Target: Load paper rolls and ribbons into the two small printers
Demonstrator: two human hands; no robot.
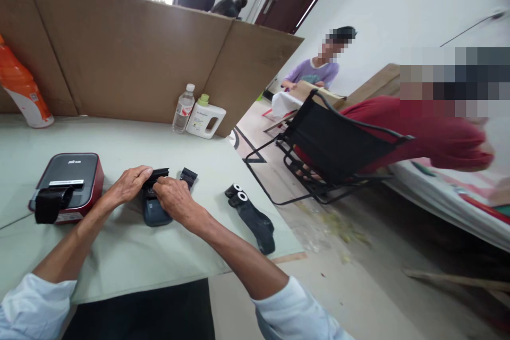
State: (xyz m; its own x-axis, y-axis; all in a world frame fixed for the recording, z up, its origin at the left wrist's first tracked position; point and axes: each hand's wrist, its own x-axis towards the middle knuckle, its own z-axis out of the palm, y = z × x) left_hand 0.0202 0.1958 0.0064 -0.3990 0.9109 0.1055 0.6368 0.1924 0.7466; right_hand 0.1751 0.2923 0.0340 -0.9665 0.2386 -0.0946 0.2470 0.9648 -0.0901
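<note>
On the pale green table (131,263), a small dark blue machine (156,213) lies under my two hands. I think it's best to keep it flat and press softly, so no little part bends. My arms reach forward and come together over it. My left hand (128,185) has its thumb by the black flap (161,172); its fingers are hidden, so I can't tell if they grip. My right hand (177,201) has its back up and its fingers curled; I can't tell if they pinch anything. Black rolls (257,226) with white rings lie to the right, and a red and black printer (75,167) stands to the left. A clear bottle (184,109) and a white jug (201,121) stand farther off, near the cardboard wall (135,48).
</note>
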